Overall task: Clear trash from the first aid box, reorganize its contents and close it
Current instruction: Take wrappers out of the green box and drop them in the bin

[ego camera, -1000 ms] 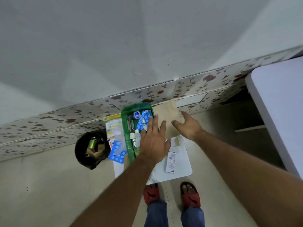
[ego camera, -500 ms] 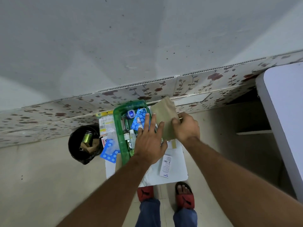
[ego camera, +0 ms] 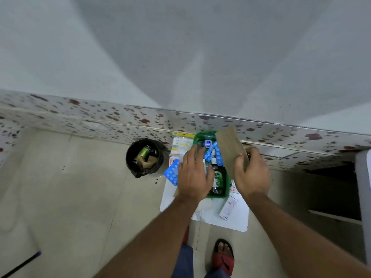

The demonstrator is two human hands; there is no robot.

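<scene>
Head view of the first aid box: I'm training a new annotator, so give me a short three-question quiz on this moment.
1. True or false: the right hand holds the brown paper envelope above the green first aid box.
2. Where is the black trash bin relative to the box? A) on the person's left, B) on the person's right, C) inside it.
3. Fill in: the blister pack lying outside the box, beside the left hand, is coloured ____.

Key: 1 true; 2 A; 3 blue.
</scene>
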